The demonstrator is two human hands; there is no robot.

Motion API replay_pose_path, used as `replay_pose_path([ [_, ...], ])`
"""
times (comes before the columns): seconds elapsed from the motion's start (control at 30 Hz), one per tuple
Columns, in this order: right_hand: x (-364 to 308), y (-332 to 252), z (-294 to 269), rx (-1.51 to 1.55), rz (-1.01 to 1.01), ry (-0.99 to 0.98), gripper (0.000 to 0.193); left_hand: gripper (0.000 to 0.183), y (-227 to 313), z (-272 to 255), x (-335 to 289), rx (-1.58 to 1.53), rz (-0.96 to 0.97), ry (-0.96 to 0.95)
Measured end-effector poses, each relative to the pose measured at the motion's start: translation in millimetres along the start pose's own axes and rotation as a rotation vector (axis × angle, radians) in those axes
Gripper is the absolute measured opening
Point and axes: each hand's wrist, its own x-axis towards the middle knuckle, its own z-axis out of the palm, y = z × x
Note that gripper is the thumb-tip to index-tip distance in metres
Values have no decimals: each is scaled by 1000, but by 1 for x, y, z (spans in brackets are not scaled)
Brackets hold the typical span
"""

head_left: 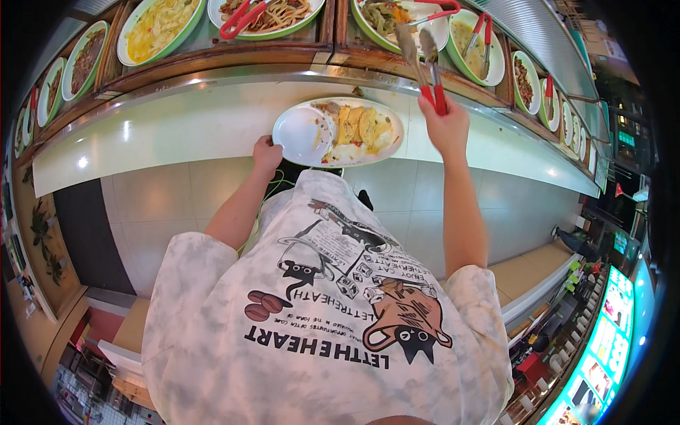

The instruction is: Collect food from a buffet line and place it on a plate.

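My left hand (267, 154) is closed on the left edge of a white round plate (297, 136). This plate overlaps the left end of an oval platter (394, 145) with yellow, egg-like food (358, 125) on it. My right hand (448, 126) grips metal tongs (440, 100) by their red handles. The tong tips are apart and point away from me, over the front edge of a dish of greens (382, 18). Nothing shows between the tips. The fingers of my left hand are partly hidden by the fist.
Along the far wooden-framed counter stand several green-rimmed dishes, among them yellow food (159, 28), noodles with red tongs (273, 14) and a soupy dish with tongs (474, 53). A pale ledge (177, 124) runs in front. A lit menu board (602, 340) is at lower right.
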Motion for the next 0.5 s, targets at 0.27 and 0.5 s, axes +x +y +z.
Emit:
replay_pose_path([
  [0.27,-80,99,59,-294,164,-378,32,32,6,38,1,301,46,21],
  [0.5,-56,95,75,-430,80,-416,30,31,11,81,-25,196,139,11],
])
